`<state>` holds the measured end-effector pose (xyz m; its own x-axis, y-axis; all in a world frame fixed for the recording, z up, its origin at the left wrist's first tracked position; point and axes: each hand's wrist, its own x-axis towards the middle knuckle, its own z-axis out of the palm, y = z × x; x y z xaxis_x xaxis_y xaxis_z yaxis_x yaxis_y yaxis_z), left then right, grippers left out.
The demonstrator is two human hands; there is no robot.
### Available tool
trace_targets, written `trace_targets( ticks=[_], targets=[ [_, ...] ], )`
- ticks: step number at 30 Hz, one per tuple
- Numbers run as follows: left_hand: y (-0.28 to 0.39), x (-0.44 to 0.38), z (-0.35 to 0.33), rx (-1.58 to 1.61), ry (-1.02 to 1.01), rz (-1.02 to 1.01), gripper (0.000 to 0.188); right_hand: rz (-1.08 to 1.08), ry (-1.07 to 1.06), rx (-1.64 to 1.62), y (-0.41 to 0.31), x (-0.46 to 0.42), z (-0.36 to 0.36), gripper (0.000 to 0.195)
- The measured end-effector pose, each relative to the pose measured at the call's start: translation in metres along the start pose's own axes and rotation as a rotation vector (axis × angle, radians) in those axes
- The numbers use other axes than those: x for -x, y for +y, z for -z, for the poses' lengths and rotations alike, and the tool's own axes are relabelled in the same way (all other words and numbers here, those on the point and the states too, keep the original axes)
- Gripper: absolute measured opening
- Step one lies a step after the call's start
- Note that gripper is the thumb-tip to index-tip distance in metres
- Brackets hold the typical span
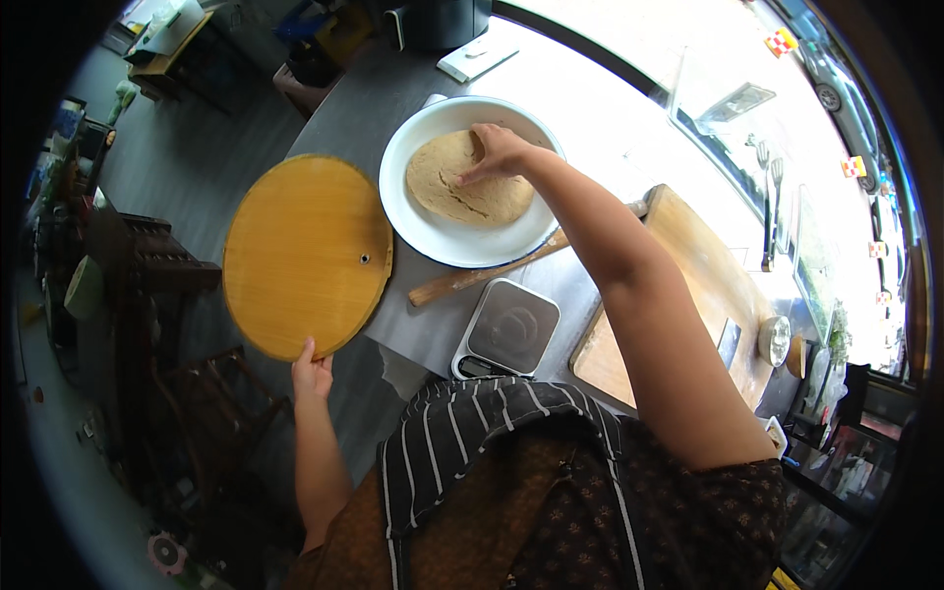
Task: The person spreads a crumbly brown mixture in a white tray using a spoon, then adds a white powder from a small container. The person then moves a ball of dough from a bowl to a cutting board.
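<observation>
My left hand [313, 372] grips the near edge of a round yellow wooden lid [306, 251], held beside the table's left edge. My right hand [501, 153] rests on a large mound of dough [464, 184], fingers spread, with its thumb near a crack in the top. The dough lies in a white enamel basin [472, 254] with a dark blue rim. Against the near side of the basin lies a wooden rolling pin [450, 286]. Nearer to me stands a kitchen scale [514, 328] with its platform bare.
A floured wooden board [686, 243] with a metal dough scraper [729, 343] lies at the right, partly behind my right arm. Beside it is a small bowl [774, 341]. A dark appliance [435, 22] stands at the far end of the metal table [346, 110]. Tongs hang by the window.
</observation>
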<state>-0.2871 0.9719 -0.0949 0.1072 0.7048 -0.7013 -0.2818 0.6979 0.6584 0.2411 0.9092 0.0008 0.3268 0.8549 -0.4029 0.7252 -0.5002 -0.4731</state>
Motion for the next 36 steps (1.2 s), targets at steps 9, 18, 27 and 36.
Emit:
trace_targets(
  ticks=[9, 18, 27, 36],
  targets=[
    [-0.019, 0.017, -0.092, -0.759, 0.492, -0.613, 0.039, -0.064, -0.009, 0.035, 0.019, -0.025, -0.010, 0.117],
    [-0.056, 0.024, -0.304, -0.446, -0.204, -0.366, 0.051, -0.029, 0.007, -0.288, 0.017, -0.011, -0.009, 0.074],
    [-0.035, 0.063, -0.352, -0.171, -0.282, -0.502, 0.070, 0.396, 0.589, -0.166, -0.024, 0.081, -0.022, 0.036],
    [0.040, 0.151, -0.343, -0.206, -0.468, -0.872, 0.062, 0.369, 0.795, -1.621, -0.029, 0.204, 0.045, 0.046]
  ],
)
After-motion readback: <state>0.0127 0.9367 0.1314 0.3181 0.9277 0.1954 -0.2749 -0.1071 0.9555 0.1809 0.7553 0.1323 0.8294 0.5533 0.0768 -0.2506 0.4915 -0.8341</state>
